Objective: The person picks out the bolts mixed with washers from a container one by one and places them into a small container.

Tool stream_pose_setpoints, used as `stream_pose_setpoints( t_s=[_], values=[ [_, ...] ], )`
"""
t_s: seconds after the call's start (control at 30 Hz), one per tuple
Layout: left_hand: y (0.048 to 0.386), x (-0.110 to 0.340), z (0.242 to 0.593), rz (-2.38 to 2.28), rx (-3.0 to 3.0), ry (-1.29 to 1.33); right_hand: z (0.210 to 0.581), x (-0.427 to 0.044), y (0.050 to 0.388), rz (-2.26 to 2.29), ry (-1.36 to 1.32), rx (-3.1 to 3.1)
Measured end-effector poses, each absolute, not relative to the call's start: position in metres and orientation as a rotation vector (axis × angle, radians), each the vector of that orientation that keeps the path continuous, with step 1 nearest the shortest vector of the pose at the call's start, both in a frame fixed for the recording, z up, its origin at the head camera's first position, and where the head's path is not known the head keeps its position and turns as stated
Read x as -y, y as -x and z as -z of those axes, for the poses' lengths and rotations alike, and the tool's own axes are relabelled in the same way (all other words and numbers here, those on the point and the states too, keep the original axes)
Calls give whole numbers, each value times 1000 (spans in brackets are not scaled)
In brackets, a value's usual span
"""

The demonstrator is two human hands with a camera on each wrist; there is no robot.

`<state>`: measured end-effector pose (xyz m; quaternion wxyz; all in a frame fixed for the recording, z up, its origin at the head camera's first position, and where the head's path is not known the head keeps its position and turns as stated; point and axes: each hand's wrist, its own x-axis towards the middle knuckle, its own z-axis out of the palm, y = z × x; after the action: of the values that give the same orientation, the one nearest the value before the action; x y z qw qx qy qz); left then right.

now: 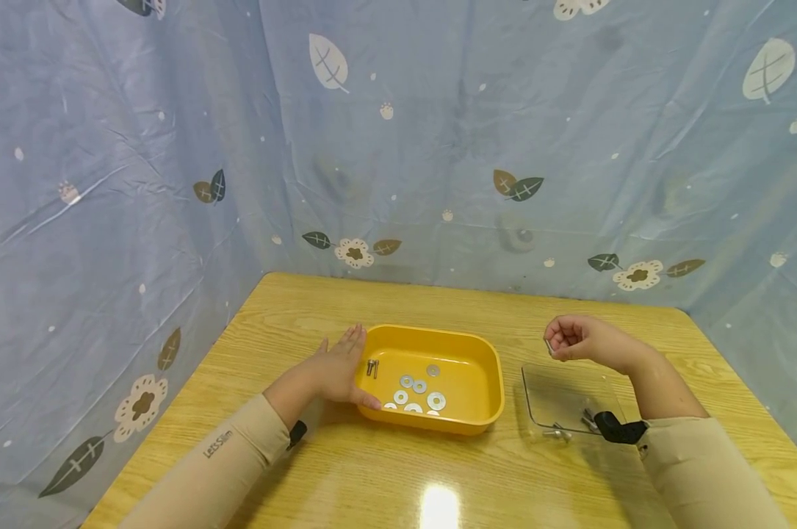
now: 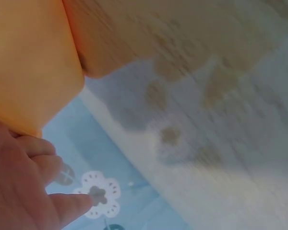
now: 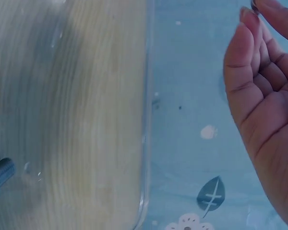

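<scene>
My left hand point(image 1: 335, 371) rests against the left side of a yellow tray point(image 1: 438, 422), its thumb over the front left corner and its fingers stretched along the rim. In the left wrist view, its fingers point(image 2: 41, 155) touch the outside of the tray point(image 2: 33, 62). Inside lie several flat washers point(image 1: 435, 400) and two small screws point(image 1: 372, 366). My right hand point(image 1: 586, 342) is raised above the back of a clear box point(image 1: 527, 389), pinching a small silver metal piece point(image 1: 549, 347) between thumb and fingers. The piece's exact kind is unclear, mostly hidden by the fingertips.
Several metal bolts point(image 1: 558, 432) lie in the clear box, near its front. Both containers stand on a wooden table point(image 1: 345, 477), tray left of box. A blue patterned cloth point(image 1: 438, 147) hangs behind and at both sides.
</scene>
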<state>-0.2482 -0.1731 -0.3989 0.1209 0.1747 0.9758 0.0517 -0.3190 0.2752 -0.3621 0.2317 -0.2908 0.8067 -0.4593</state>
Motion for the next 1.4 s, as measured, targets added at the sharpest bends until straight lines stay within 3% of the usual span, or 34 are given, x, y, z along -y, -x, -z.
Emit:
stream_pose_setpoints(
  t_s=[1.4],
  values=[
    [247,173,398,-202,-2845,-507,381,-271,317,1157,869,-2002]
  ],
)
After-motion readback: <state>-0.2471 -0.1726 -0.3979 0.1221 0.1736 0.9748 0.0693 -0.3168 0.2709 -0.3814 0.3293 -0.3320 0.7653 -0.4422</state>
